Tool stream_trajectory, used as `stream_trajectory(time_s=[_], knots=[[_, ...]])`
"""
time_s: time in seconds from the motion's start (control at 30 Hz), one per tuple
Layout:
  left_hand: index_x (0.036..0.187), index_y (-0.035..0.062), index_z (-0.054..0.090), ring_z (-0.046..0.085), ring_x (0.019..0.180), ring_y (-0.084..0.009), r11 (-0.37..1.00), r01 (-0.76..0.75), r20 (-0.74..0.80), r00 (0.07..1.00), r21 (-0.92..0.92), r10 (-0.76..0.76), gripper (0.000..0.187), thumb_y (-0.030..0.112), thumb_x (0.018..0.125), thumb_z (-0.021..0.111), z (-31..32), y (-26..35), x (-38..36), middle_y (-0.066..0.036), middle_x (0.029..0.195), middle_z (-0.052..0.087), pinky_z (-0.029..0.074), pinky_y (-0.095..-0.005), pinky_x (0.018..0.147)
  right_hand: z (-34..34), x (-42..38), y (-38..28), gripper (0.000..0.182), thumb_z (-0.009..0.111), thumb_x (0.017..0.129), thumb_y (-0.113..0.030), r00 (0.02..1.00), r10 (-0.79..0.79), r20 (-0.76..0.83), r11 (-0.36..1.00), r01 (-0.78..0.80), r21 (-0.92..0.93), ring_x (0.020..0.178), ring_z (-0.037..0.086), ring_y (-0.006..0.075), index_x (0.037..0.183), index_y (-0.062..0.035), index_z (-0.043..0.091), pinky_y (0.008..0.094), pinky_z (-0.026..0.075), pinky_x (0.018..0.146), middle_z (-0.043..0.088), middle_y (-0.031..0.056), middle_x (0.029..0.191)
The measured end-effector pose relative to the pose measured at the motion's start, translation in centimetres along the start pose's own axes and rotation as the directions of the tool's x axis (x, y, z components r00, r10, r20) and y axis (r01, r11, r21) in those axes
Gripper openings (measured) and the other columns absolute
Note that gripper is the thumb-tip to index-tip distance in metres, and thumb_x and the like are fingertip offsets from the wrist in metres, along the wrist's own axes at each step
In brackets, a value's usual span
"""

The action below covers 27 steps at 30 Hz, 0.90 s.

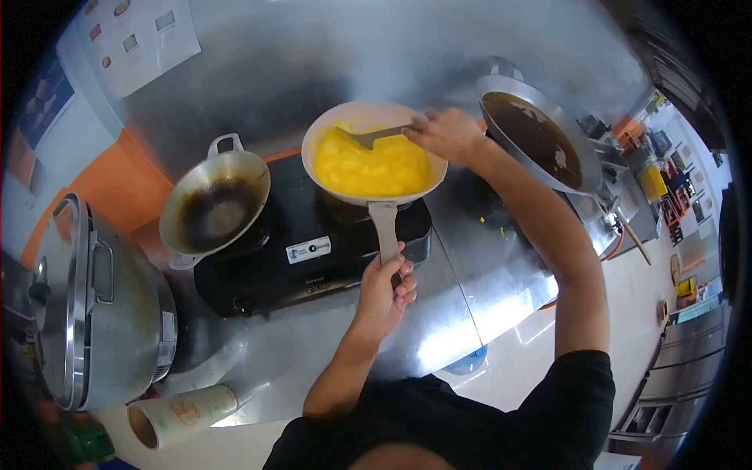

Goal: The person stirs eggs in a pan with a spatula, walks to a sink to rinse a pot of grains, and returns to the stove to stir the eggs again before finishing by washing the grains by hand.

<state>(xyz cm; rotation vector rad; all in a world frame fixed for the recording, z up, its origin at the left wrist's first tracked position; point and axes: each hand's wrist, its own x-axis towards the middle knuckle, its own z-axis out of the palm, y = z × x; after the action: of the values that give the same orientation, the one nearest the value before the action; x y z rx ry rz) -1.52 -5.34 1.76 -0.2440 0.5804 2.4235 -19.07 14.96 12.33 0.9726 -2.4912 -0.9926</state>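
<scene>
My left hand [385,288] is closed round the handle of a light-coloured frying pan [383,210] on the right burner of a black gas stove [301,274]. Soft yellow egg [372,172] covers much of the pan's floor. From the pan's right side my right hand [448,137] grips a flat spatula [384,135], its blade in the egg near the upper left. The tip of the blade is partly hidden by egg.
A browned wok [215,204] sits on the left burner. At the far left stands a large lidded pot [117,313], with a paper cup [184,413] lying below it. A large pan of dark liquid [536,133] is at the upper right.
</scene>
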Motion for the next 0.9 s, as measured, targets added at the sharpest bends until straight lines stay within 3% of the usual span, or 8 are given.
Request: stream_trajectory(time_s=[0.13,0.2,0.33,0.4,0.47,0.63,0.83,0.9], knots=[[0.108,0.0125,0.045,0.038,0.049,-0.0064,1.0,-0.024,0.031,0.999,-0.012,0.025,0.018,0.011,0.09,0.048,-0.5,-0.2,0.0,-0.001,0.075,0.045,0.027,-0.0208,0.041,-4.4,-2.7,1.3,0.03,0.05,0.084,-0.016,0.976,0.202,0.081,0.969,-0.211,0.124,0.083,0.063,0.0265,0.113,-0.0193,0.059,0.038,0.051,0.067,0.063,0.0088,0.096],[0.108,0.0127,0.045,0.038,0.049,-0.0069,1.0,-0.027,0.046,0.999,-0.014,0.028,0.018,0.012,0.09,0.048,-0.5,-0.2,0.2,-0.001,0.076,0.046,0.027,-0.0212,0.042,-9.9,-3.9,1.9,0.024,0.05,0.085,-0.015,0.923,0.261,0.284,0.917,-0.329,0.227,0.08,0.063,0.0301,0.104,-0.0163,0.064,0.0411,0.049,0.068,0.064,0.0118,0.085],[0.108,0.0129,0.045,0.038,0.049,-0.0074,0.999,-0.018,0.036,0.999,-0.039,0.019,0.018,0.012,0.09,0.048,-0.5,-0.3,0.2,-0.001,0.076,0.047,0.027,-0.0214,0.042,-13.4,-6.6,2.6,0.021,0.049,0.086,-0.016,0.887,0.202,0.416,0.903,-0.333,0.271,0.076,0.062,0.0323,0.098,-0.0134,0.066,0.0426,0.048,0.068,0.063,0.0134,0.078],[0.111,0.0113,0.052,0.035,0.048,-0.0058,0.998,-0.038,0.001,0.999,-0.056,0.038,0.021,0.011,0.09,0.05,-0.3,-0.4,0.0,0.0,0.077,0.047,0.027,-0.0188,0.04,-12.5,-7.2,1.8,0.019,0.05,0.084,-0.015,0.891,0.022,0.454,0.859,-0.249,0.447,0.075,0.062,0.0333,0.096,-0.0119,0.065,0.0442,0.048,0.068,0.064,0.0132,0.075],[0.109,0.0123,0.049,0.037,0.049,-0.0068,0.998,-0.024,0.024,0.999,-0.055,0.025,0.019,0.011,0.09,0.049,-0.6,-0.3,0.2,-0.001,0.076,0.047,0.028,-0.0201,0.041,-11.7,-6.2,-1.4,0.017,0.051,0.083,-0.013,0.847,0.137,0.514,0.873,-0.348,0.341,0.074,0.062,0.0355,0.093,-0.0102,0.065,0.0457,0.049,0.068,0.064,0.0148,0.076],[0.107,0.0137,0.046,0.039,0.05,-0.0078,0.999,0.001,0.04,0.999,-0.046,0.001,0.018,0.012,0.09,0.049,-0.9,-0.2,0.2,-0.001,0.076,0.046,0.028,-0.0213,0.043,-7.5,-4.2,-5.7,0.017,0.049,0.082,-0.01,0.907,0.337,0.251,0.807,-0.416,0.419,0.071,0.064,0.0356,0.093,-0.0055,0.062,0.0451,0.051,0.063,0.063,0.0197,0.075],[0.11,0.0116,0.052,0.037,0.051,-0.0071,0.998,-0.017,0.038,0.999,-0.057,0.019,0.02,0.011,0.089,0.05,-0.6,-0.4,0.1,-0.001,0.078,0.047,0.028,-0.0188,0.042,-2.3,-1.2,-6.4,0.019,0.046,0.083,-0.007,0.862,0.481,0.16,0.725,-0.494,0.48,0.073,0.064,0.0352,0.094,-0.0007,0.059,0.0443,0.051,0.063,0.063,0.0201,0.079],[0.112,0.0104,0.05,0.038,0.053,-0.0069,0.998,-0.047,0.044,0.998,-0.051,0.049,0.023,0.011,0.09,0.05,-0.5,-0.4,0.0,-0.002,0.078,0.047,0.028,-0.0193,0.044,-0.1,-0.1,-4.4,0.02,0.046,0.083,-0.009,0.854,0.452,0.258,0.7,-0.519,0.49,0.076,0.064,0.0357,0.096,-0.0018,0.059,0.0445,0.05,0.066,0.063,0.0209,0.081]])
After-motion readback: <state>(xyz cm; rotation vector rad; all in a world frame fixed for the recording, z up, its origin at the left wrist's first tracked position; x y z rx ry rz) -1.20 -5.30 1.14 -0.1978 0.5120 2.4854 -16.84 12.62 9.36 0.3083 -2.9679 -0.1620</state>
